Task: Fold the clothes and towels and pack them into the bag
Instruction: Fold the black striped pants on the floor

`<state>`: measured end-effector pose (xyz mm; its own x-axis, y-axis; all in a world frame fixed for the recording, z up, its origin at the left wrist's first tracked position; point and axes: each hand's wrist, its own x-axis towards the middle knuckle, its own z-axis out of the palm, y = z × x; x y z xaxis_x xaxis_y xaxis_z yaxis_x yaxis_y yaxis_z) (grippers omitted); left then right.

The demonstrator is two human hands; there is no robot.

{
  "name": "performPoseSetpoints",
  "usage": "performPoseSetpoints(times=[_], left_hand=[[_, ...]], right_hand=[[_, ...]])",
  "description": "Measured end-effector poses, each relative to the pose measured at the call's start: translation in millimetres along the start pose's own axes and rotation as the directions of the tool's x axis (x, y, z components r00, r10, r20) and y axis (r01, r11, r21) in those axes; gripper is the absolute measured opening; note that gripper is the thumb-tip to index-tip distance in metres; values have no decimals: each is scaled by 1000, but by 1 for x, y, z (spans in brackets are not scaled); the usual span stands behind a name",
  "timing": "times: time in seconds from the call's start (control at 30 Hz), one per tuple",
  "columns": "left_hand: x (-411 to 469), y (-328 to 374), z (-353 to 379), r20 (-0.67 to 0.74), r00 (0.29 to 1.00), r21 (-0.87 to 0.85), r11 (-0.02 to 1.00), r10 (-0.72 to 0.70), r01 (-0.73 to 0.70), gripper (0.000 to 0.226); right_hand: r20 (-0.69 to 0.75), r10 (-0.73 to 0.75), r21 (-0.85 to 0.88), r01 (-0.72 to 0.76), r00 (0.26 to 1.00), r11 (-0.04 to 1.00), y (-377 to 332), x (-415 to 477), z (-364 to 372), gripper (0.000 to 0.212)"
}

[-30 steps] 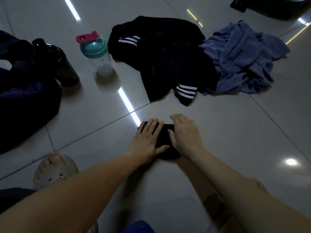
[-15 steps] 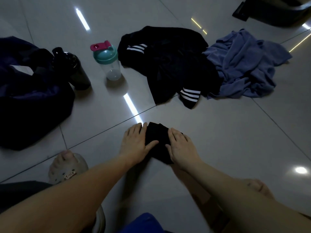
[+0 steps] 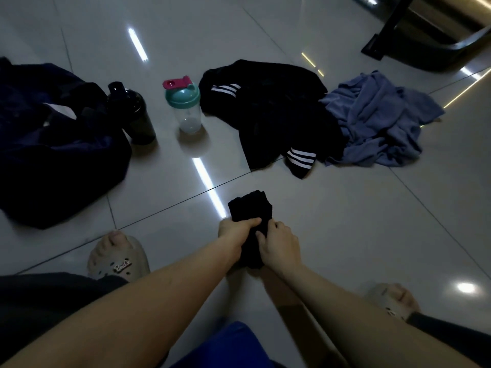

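Both hands grip a folded black cloth [image 3: 251,208], seemingly lifted off the floor: left hand [image 3: 236,231] and right hand [image 3: 279,243] fingers clamped on its near end; the dark bag [image 3: 53,160] lies far left of them.

Dark bag [image 3: 53,160] cut off by left edge; folds too dark to tell opening. Metal furniture [image 3: 438,27] cropped at top right corner. Folded black cloth [image 3: 251,208]: lower half hidden between left hand [image 3: 233,232] and right hand [image 3: 279,245] (most fingertips buried in fabric). Right sandal [image 3: 393,301] partly behind forearm. Charm lettering on left sandal [image 3: 121,267] too small to read.
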<state>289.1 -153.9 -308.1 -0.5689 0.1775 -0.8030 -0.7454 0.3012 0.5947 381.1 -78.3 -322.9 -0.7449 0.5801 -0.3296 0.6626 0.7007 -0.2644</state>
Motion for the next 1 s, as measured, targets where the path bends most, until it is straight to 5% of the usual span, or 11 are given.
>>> performPoseSetpoints(times=[0.13,0.2,0.27,0.33,0.43,0.7,0.83,1.0], left_hand=[[0,17,-6,91,994,89,993,68,-77,35],[0,38,-15,183,979,140,983,94,-121,40],[-7,66,-23,344,935,151,979,82,-141,44],[-20,94,-31,502,864,223,959,43,-177,43],[-43,127,-39,601,799,316,915,14,-253,40],[-89,147,-65,430,869,275,880,247,-387,66],[-113,142,-78,432,834,113,898,342,-426,54],[-153,171,-104,413,772,22,842,483,-539,41]], right_hand=[[29,23,456,-33,999,889,9,8,-8,39],[82,110,706,-136,991,695,13,15,-24,51],[214,85,894,-230,973,384,17,21,-45,80],[324,-87,933,-303,942,196,18,23,-72,85],[354,-265,935,-346,897,80,6,18,-110,51],[130,-89,990,-134,987,-42,-60,6,-162,34],[-12,-53,997,16,999,79,-91,-2,-201,25],[-146,-49,967,153,988,205,-131,-12,-255,47]])
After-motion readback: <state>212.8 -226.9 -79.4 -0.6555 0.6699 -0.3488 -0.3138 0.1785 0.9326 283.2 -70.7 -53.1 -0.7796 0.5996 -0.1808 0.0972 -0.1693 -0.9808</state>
